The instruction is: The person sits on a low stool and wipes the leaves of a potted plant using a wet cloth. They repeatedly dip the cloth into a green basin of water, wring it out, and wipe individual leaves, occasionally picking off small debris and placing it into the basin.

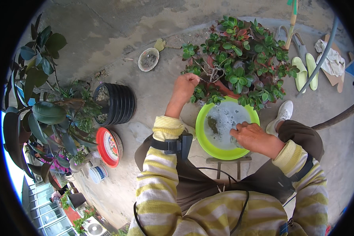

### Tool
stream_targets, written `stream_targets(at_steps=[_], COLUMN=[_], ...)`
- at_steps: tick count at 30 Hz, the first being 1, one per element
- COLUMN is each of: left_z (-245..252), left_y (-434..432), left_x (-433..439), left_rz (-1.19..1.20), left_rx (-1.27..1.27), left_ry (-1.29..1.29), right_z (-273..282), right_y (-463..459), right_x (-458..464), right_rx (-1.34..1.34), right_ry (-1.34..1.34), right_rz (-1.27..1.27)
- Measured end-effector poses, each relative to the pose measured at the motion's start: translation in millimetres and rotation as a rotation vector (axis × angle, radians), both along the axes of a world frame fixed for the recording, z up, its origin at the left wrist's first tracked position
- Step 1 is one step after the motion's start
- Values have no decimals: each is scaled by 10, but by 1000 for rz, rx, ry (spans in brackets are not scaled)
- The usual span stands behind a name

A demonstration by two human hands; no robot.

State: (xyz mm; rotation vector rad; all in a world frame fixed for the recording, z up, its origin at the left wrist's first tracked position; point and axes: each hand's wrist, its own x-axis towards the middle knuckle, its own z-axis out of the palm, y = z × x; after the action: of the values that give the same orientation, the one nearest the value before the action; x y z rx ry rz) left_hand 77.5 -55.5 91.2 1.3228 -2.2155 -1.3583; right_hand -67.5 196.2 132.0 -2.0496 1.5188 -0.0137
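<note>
A lime-green plastic basin [201,129] of foamy water [224,113] stands before me between my feet. Over its right side my right hand [256,138] curls its fingers down on a greyish wet thing [235,142], mostly hidden and partly in the suds. A dark greenish patch [213,125] shows in the water at the left. Beyond the basin grows a jade-like succulent [239,78] in a reddish-brown pot [224,88]. My left hand [186,87] is raised at the plant's left edge, fingertips pinched together beside thin bare twigs [214,72]; whether it grips one is unclear.
A small wooden stool [228,160] touches the basin's near side. To the left are a black ribbed pot [120,103], a red-rimmed basin [103,132], a white bucket [97,174] and a rubber plant [49,112]. Pale green shoes [299,72] and a grey hose [321,59] are at right.
</note>
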Motion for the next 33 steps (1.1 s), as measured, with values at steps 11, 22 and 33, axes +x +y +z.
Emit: stream_targets(at_steps=[11,22,33], left_z=[-519,-1016,-1009], left_y=[-744,-712,-741], left_x=[143,-129,-146], left_rz=[306,29,43], left_rx=[111,-265,-118], left_ry=[-32,-354,-239], right_z=[-33,-58,-36], right_y=[-90,-204,-204], right_x=[39,116,117], right_rx=[-66,-52,-54], right_ry=[13,0,8], right_rz=[8,26,25])
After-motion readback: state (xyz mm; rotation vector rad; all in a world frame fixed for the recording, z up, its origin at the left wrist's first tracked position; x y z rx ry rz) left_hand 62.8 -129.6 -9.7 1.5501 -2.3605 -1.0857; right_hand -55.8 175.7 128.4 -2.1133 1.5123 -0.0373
